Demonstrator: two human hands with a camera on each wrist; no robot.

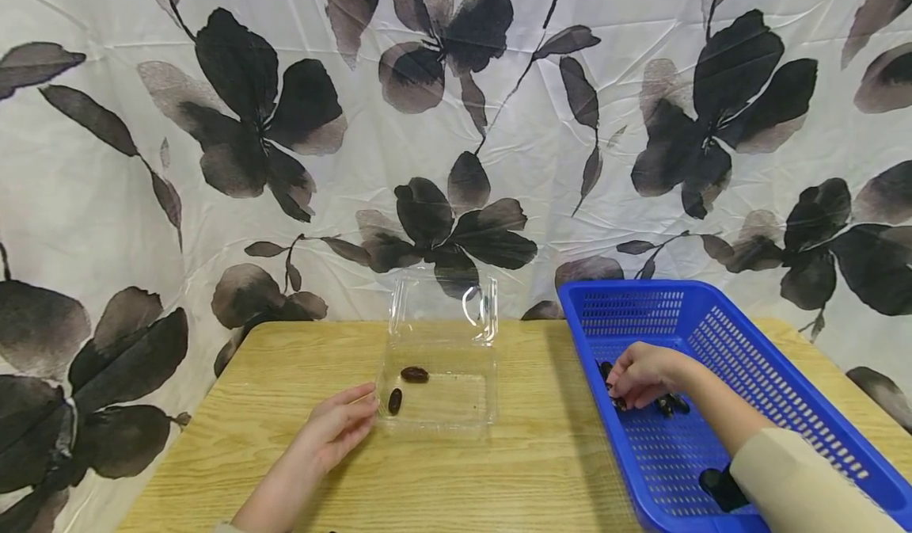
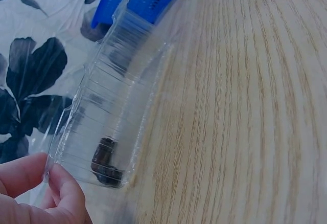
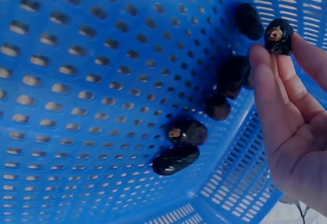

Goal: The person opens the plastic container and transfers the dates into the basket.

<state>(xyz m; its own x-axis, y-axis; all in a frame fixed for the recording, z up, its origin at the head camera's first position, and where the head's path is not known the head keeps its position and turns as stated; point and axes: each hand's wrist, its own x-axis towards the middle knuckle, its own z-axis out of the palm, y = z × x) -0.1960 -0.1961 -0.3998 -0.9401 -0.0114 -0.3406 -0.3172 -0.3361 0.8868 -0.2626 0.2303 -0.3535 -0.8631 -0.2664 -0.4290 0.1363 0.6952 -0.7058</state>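
Note:
My left hand (image 1: 333,428) pinches the left rim of a clear plastic clamshell container (image 1: 456,398) between thumb and fingers. Its hinged lid (image 1: 427,307) stands up at the back. Two brown dates lie inside at the left, one date (image 1: 415,375) lengthwise and another date (image 1: 395,401) nearer the hand. Inside the blue basket (image 1: 765,351), my right hand (image 1: 651,371) is by the left wall. In the right wrist view its thumb and fingers pinch a dark date (image 3: 278,37), pale stem end showing. Several more dates (image 3: 176,159) lie on the basket floor beside that hand.
The perforated basket takes up the right side of the wooden table (image 1: 537,470), its high rim around the right forearm. A black object (image 1: 723,489) shows beside the right sleeve. Behind the table hangs a white cloth (image 1: 570,256) with dark flowers.

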